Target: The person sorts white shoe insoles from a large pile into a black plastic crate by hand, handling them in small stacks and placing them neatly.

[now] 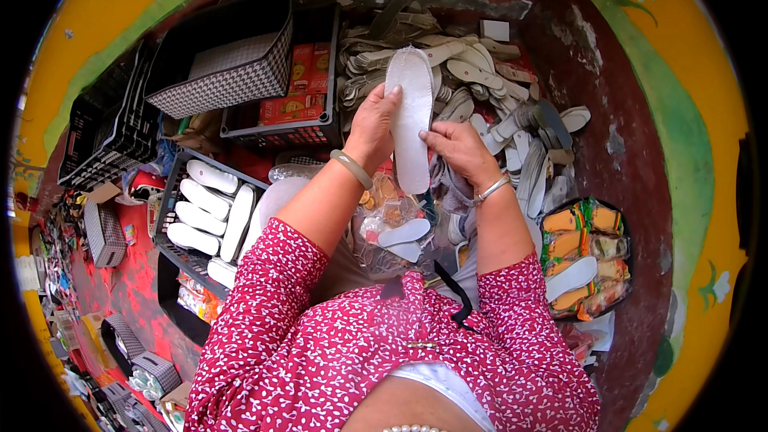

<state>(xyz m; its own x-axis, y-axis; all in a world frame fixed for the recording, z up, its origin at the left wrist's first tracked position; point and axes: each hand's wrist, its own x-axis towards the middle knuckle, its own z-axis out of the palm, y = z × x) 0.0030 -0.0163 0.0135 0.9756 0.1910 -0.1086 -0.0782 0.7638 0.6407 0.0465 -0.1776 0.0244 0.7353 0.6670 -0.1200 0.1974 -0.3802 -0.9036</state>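
Note:
A white shoe insole (413,124) is held upright in front of me, toe end up, between both hands. My left hand (374,124) grips its left edge, thumb on the face and fingers behind. On the other side my right hand (462,150) pinches the right edge near the middle, thumb on top. Part of a second layer shows along the insole's right rim, so it may be more than one. Below it, two pale insoles (405,234) lie on clear plastic packaging (373,228) by my lap.
A large heap of insoles (472,72) fills the far wall side. At left stand a crate of white insoles (170,202), a houndstooth box (240,76) and a black crate with red boxes (328,122). A black basket of orange packets (627,272) sits at right, an insole across it.

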